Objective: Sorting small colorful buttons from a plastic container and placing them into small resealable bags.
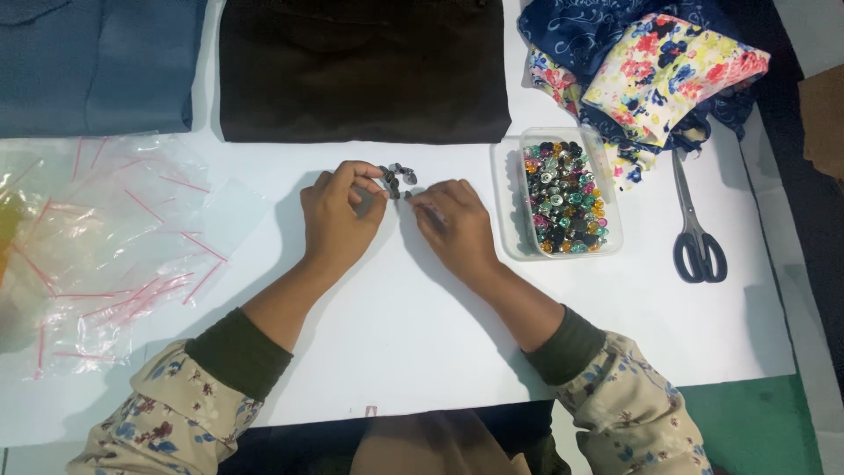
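Small cluster of dark grey buttons (397, 179) on the white table (422, 352), just below the folded black cloth (364, 70) and between the two hands. Left hand (338, 215) curled, thumb and fingertips pinched shut on one or two buttons at the cluster's left edge. Right hand (453, 224) lying low on the table, fingers drawn together and tips touching the cluster's right side — whether anything is actually gripped there cannot be told. Probably light, hard and smooth little pieces, apt to skid on the slick tabletop or roll off; best taken by the rim between thumb and forefinger, one at a time, not scooped. Just right of the right hand, a clear plastic tub (563, 189) filled with mixed coloured buttons. Further right, dark-handled scissors (694, 224), blades pointing away from the person. Above these, crumpled floral fabric (651, 66) in blue, yellow and pink. Far left, a heap of clear zip bags with red strips (114, 237), and folded blue cloth (97, 62) at the top corner.
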